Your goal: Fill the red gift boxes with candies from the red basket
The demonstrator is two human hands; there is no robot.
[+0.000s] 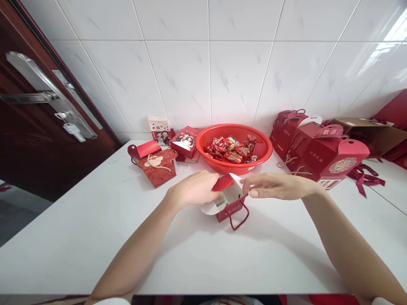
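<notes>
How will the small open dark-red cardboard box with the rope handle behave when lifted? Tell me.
The small open dark-red cardboard box is probably light, judging by its thin walls. Its unfastened white-lined flaps may bend. Lifted only by the dark-red rope handle, it would likely tip, since that handle hangs from one side.

white tiled wall (241, 76) beside dark door (34, 144)

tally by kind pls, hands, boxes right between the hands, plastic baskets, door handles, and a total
Hands: 2 (left hand, right hand)
Box between the hands: 1
Plastic basket: 1
Door handle: 1
Total: 5
</notes>
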